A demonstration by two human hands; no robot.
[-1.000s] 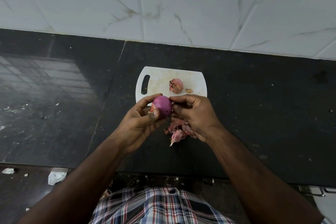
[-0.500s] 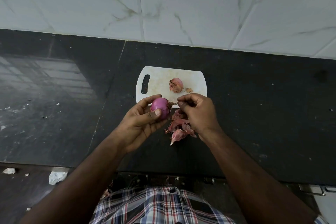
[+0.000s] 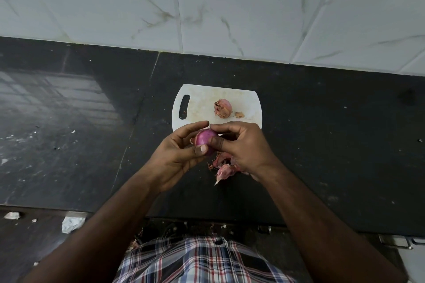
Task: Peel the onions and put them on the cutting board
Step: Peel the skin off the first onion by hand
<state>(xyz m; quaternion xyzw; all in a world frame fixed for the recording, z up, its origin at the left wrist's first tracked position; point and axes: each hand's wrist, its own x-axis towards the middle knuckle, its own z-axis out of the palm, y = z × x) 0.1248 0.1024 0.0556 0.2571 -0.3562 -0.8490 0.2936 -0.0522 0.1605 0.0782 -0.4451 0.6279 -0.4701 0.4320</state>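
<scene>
A purple peeled onion (image 3: pixel 204 138) is held above the counter, just in front of the white cutting board (image 3: pixel 200 103). My left hand (image 3: pixel 177 156) grips it from the left with thumb and fingers curled round it. My right hand (image 3: pixel 243 147) pinches the onion's right side with thumb and forefinger. A second onion (image 3: pixel 223 108), still in papery brown-pink skin, lies on the board, with a small scrap of skin (image 3: pixel 239 114) beside it. A heap of pink onion peels (image 3: pixel 224 169) lies on the counter under my right hand, partly hidden.
The black stone counter (image 3: pixel 333 145) runs to a white marbled tile wall (image 3: pixel 230 7) behind the board. Its front edge is near my checked shirt (image 3: pixel 195 259). White scraps (image 3: pixel 72 224) lie on the floor at lower left. Crumbs dot the counter's left part.
My right hand, which was pulling at the onion's root end, has come back against the onion and now pinches its right side. My left hand turned the onion slightly.
</scene>
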